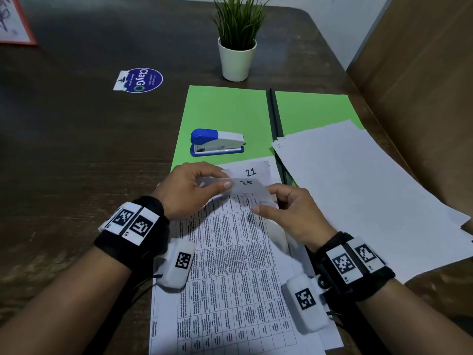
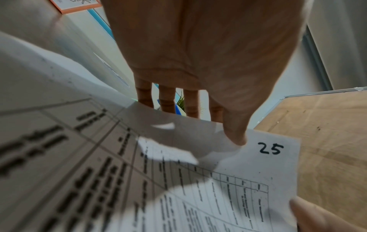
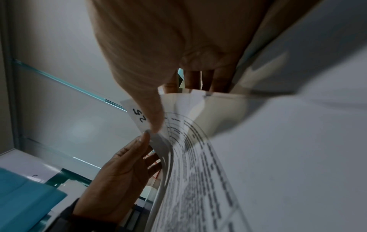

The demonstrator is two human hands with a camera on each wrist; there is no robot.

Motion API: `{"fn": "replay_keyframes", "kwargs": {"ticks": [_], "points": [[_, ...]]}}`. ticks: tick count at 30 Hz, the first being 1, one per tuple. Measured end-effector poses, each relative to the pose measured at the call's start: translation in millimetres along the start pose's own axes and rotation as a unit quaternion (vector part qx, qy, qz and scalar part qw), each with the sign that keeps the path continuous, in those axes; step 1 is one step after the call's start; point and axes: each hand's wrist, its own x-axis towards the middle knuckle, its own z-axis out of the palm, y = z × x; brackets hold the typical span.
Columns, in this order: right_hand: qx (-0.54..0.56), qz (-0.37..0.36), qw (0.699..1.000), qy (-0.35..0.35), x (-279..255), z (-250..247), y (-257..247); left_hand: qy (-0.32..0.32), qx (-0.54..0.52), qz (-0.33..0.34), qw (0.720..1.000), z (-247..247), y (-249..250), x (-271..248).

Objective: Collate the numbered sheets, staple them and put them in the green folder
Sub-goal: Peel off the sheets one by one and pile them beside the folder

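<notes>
Left hand [image 1: 189, 190] and right hand [image 1: 286, 213] pinched far edge of sheet 25 [image 1: 245, 182]; sheet 21 [image 1: 252, 171] beneath, stapler [image 1: 217, 142] just beyond.

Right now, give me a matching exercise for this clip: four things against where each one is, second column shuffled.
Things:
1. stapler
2. sheet 25
3. potted plant
4. blank sheets

Places:
A. pinched by both hands
B. on the green folder's left flap
C. on the table beyond the folder
D. spread over the folder's right flap

Pairs: 1-B, 2-A, 3-C, 4-D
</notes>
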Motion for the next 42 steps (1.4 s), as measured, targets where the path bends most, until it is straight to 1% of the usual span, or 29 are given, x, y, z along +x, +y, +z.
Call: {"fn": "replay_keyframes", "kwargs": {"ticks": [2, 6, 11, 14, 20, 24, 26, 28, 30, 32, 35, 37, 39, 42], "points": [[-0.005, -0.007, 1.0, -0.007, -2, 3, -3, 0.007, 0.001, 0.005, 1.0, 0, -2, 1], [0.002, -0.014, 0.999, 0.035, -4, 5, -7, 0.009, -0.002, 0.0, 1.0, 1, -1, 1], [0.0, -0.009, 0.999, 0.045, -5, 5, -12, -0.011, -0.01, 0.005, 1.0, 0, 0, 0], [-0.014, -0.011, 0.999, 0.032, -7, 5, -16, -0.016, -0.014, 0.006, 1.0, -1, 0, 0], [-0.013, -0.021, 0.999, 0.031, -2, 4, -5, -0.011, -0.007, 0.009, 1.0, 0, 0, 1], [0.004, 0.009, 1.0, 0.005, 0, 1, 3, 0.006, -0.013, -0.015, 1.0, 2, -2, -1], [-0.006, -0.001, 1.0, 0.007, -2, 2, -1, -0.001, -0.002, -0.018, 1.0, 1, -1, -2], [-0.001, -0.018, 1.0, 0.026, -4, 5, -7, -0.008, 0.013, -0.015, 1.0, 1, -1, -1], [0.047, 0.008, 0.998, 0.038, -4, 6, -13, -0.007, 0.024, -0.013, 1.0, 0, -2, 0], [0.072, 0.037, 0.996, 0.035, -5, 5, -18, -0.002, 0.029, -0.015, 0.999, 1, -1, -1], [0.043, 0.006, 0.998, 0.043, -5, 5, -14, 0.008, 0.015, -0.017, 1.0, 1, 2, -2], [0.026, -0.011, 0.998, 0.048, -2, 5, -7, 0.003, 0.004, -0.008, 1.0, 1, 2, -1], [0.025, -0.018, 0.999, 0.042, -2, 5, -4, 0.001, -0.006, -0.002, 1.0, 1, 0, 0], [0.033, -0.009, 0.999, 0.03, -3, 4, -1, -0.003, -0.017, -0.006, 1.0, 1, 1, 1]]}}
